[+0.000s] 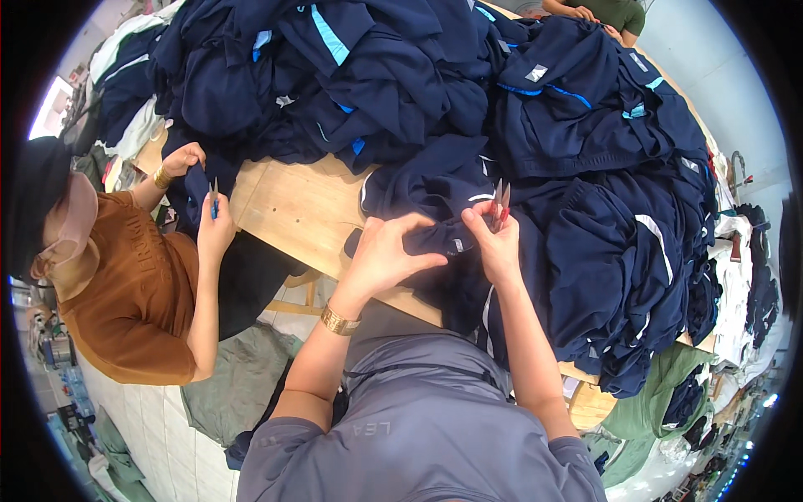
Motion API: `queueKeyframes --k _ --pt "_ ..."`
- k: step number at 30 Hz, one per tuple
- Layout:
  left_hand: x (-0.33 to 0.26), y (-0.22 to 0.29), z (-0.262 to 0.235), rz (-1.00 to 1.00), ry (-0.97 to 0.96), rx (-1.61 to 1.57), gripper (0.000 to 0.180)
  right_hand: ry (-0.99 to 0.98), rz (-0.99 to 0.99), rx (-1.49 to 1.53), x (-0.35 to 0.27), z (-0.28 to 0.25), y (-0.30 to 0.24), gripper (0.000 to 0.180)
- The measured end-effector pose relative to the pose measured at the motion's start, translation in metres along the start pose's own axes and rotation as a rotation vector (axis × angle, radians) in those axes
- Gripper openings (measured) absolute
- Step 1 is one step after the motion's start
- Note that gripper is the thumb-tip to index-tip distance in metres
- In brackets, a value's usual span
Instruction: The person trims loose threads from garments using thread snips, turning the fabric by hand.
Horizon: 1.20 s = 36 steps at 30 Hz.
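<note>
A navy garment (422,188) with white piping and a small pale label lies bunched in front of me, at the table's near edge. My left hand (386,251) rests at its near side, thumb and forefinger spread wide apart; its other fingers are partly hidden. Red-handled thread snips (502,203) sit in my closed right hand (495,243), blades pointing up and away from me. The right thumb and fingertip are beside the garment's edge, close to the label; whether they pinch the cloth I cannot tell.
Big heaps of navy garments (393,75) with light blue trims cover the wooden table (280,205). At my left, a person in a brown shirt (138,293) holds blue-handled snips (214,199) and dark cloth. Another person's hands (585,15) show at the far edge.
</note>
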State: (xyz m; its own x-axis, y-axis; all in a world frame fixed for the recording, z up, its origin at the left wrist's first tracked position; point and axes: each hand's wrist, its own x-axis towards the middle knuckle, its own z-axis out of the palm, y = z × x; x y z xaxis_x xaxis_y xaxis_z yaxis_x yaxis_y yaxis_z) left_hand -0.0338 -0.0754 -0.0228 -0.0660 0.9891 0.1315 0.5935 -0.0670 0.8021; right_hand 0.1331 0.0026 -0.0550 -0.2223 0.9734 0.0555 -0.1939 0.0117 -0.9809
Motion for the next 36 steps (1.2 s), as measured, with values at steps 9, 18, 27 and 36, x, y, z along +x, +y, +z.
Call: queueKeyframes --k 9,18,27,36 --pt "0.006 0.009 0.005 0.055 0.117 0.105 0.024 0.090 -0.270 -0.591 -0.010 0.000 -0.012 0.019" --pt "0.012 0.026 0.001 0.173 0.073 -0.015 0.027 -0.086 -0.027 -0.756 -0.022 -0.020 -0.040 0.026" --pt "0.009 0.000 0.014 -0.106 -0.232 -0.453 0.030 0.128 0.244 0.000 -0.035 -0.034 -0.026 0.024" --pt "0.010 0.000 0.017 -0.127 -0.269 -0.544 0.031 -0.013 -0.057 -0.605 -0.032 -0.014 -0.062 0.031"
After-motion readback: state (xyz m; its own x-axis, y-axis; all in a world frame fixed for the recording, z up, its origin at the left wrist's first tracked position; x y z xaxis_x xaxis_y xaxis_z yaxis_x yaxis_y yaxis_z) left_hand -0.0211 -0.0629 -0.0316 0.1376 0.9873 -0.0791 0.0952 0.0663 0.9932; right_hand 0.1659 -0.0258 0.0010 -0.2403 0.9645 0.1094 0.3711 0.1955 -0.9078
